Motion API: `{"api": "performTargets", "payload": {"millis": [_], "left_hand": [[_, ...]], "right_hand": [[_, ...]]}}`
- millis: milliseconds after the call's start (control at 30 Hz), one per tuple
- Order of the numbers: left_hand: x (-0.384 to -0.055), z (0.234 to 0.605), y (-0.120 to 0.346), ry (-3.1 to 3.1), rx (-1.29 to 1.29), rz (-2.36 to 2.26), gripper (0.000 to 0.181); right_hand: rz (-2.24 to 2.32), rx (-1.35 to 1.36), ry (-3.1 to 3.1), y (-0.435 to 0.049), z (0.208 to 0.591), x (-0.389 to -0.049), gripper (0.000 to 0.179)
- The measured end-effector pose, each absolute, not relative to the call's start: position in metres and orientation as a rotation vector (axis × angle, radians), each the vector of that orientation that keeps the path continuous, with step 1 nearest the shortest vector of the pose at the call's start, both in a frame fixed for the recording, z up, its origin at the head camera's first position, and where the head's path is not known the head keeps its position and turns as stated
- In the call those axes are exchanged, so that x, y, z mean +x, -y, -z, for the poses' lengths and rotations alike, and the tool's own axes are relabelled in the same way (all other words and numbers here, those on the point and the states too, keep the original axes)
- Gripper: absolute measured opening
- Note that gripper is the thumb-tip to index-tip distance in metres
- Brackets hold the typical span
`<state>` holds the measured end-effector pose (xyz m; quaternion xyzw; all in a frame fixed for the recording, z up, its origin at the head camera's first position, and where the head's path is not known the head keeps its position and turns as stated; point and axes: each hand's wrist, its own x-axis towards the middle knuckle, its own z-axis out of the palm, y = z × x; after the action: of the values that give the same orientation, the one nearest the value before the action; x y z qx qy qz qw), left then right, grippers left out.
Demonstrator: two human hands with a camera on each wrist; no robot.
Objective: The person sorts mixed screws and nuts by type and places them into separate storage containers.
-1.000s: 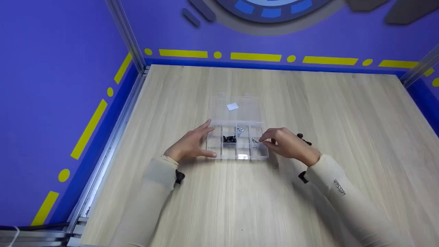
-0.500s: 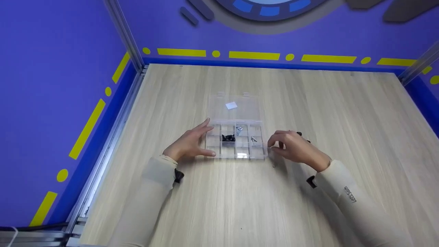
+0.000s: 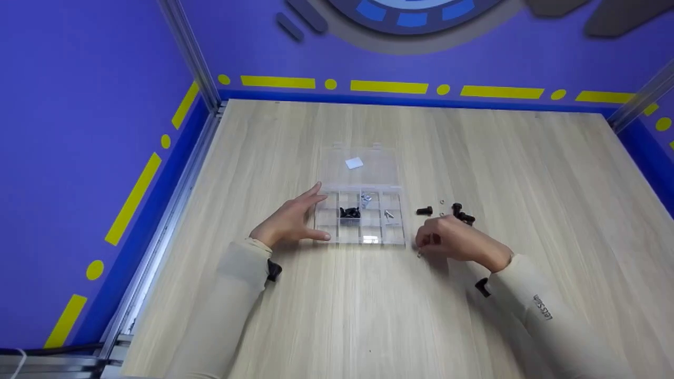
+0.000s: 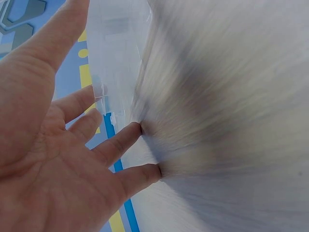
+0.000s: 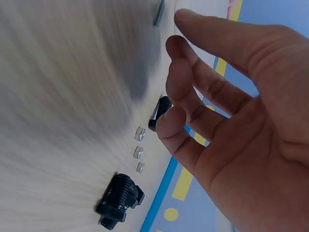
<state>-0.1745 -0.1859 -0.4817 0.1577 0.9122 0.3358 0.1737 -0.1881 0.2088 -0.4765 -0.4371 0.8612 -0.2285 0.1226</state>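
A clear compartment box (image 3: pixel 337 243) lies with its lid folded back. My left hand (image 3: pixel 292 218) rests at its left side, fingers spread; in the left wrist view two fingertips touch the table. Black parts (image 3: pixel 350 212) fill one compartment, and small silver screws (image 3: pixel 388 215) and silver bits (image 3: pixel 366 198) lie in others. My right hand (image 3: pixel 458 239) is low over the table, right of the box. In the right wrist view its thumb and bent fingers are apart with nothing between them. A thin silver screw-like piece (image 5: pixel 159 13) lies near the thumb tip.
Beyond my right hand lie a single black bolt (image 3: pixel 424 210), a cluster of black bolts (image 3: pixel 463 215) and small silver nuts (image 5: pixel 139 134). The transparent lid (image 3: pixel 337 171) bears a white label (image 3: pixel 354 163). Blue walls (image 3: pixel 389 63) border the wooden table (image 3: pixel 263 316).
My right hand has moved from the box's right compartment out to the right and down to the table, uncovering the bolts and nuts. My left hand has stayed put.
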Motion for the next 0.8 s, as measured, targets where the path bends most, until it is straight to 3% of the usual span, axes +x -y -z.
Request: {"api": "performTargets", "payload": {"millis": [400, 800], "left_hand": [[-0.1751, 0.4804, 0.1852, -2.59, 0.441, -0.958, 0.102], [-0.1753, 0.4817, 0.1855, -2.586, 0.441, -0.957, 0.103]], "right_hand": [[0.622, -1.295, -2.497, -0.2084, 0.4805, -0.1849, 0.021], [0.596, -1.264, -2.508, -0.2066, 0.4827, -0.1824, 0.018]]}}
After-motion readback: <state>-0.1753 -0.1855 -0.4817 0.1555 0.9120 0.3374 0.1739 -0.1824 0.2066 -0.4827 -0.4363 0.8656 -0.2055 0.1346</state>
